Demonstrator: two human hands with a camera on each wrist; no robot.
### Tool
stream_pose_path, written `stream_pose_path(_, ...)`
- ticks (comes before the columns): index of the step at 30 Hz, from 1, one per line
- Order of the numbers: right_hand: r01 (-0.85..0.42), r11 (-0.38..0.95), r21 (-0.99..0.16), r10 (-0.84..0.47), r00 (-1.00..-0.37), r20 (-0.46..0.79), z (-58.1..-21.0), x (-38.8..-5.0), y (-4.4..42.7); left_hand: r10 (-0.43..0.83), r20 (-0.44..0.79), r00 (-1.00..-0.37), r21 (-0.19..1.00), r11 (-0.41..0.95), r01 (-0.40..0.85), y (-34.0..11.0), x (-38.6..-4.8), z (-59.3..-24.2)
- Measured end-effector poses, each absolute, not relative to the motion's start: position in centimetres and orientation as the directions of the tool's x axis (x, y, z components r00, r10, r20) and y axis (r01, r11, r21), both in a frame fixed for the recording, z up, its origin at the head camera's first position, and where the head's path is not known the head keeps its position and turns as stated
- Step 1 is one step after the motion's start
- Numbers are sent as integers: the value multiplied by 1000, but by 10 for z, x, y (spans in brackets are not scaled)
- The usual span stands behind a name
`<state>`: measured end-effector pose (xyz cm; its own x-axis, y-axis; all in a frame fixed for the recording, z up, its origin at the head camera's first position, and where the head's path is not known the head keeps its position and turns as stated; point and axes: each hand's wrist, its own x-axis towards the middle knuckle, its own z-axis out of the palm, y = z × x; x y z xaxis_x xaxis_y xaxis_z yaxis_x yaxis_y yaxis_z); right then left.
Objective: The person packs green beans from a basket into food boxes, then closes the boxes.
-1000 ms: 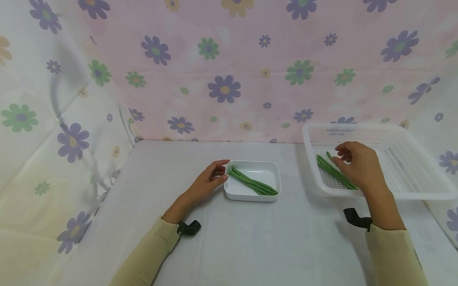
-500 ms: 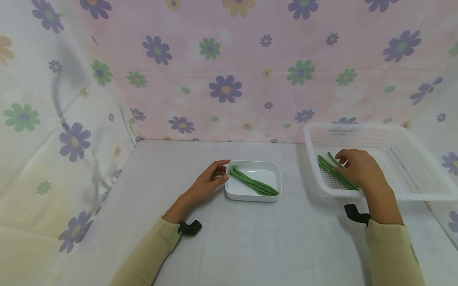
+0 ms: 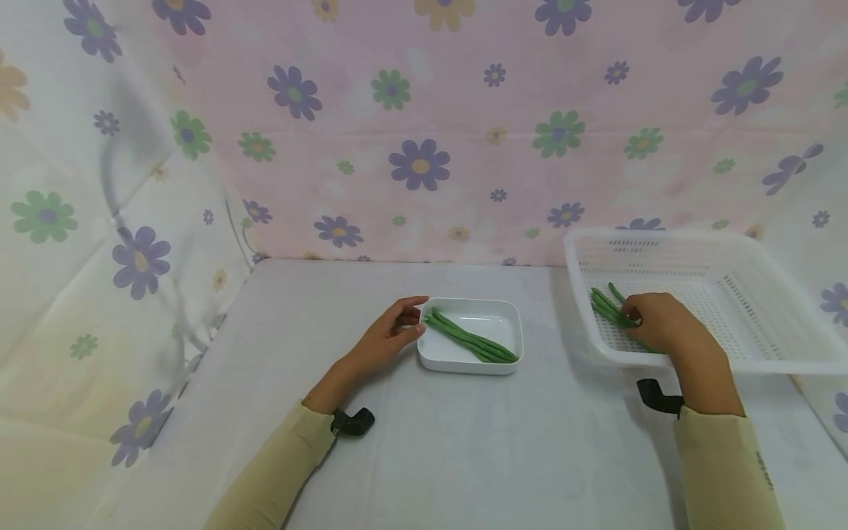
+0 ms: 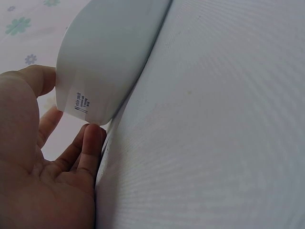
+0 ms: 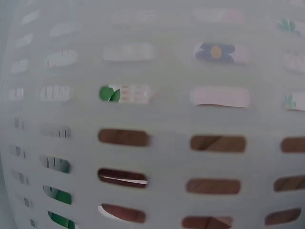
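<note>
In the head view, my left hand [image 3: 383,335] touches the left end of a small white rectangular dish [image 3: 467,366]. Its thumb and fingers meet the end wall, and the left wrist view shows fingertips against the dish's corner [image 4: 95,81]. Several green beans [image 3: 467,338] lie slantwise in that dish. My right hand [image 3: 665,324] reaches down into a white slotted basket [image 3: 782,366], its fingers curled on green beans [image 3: 604,303] near the left side. The hand hides part of the beans. Through the basket's slots, the right wrist view shows bits of hand and green.
The white cloth-covered table [image 3: 424,449] runs between dish and basket. A flowered curtain [image 3: 464,110] rises behind it and along both sides. The basket's raised walls surround the right hand's fingers.
My right hand has lowered into the basket, and its fingers have closed on beans there. The left hand and dish keep their places; the view shifts slightly.
</note>
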<state>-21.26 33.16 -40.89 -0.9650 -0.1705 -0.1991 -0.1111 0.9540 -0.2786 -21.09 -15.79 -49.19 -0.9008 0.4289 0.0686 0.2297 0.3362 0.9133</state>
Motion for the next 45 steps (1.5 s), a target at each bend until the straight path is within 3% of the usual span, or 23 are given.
stream_pose_path(25, -80, 962, -262, -168, -927, -335, -410, -212, 334, 410, 83, -908, 916, 328, 232, -155, -210, -493)
stream_pose_path(45, -80, 958, -274, -159, -948, -276, -409, -211, 333, 419, 78, -905, 910, 341, 236, -157, -211, -494)
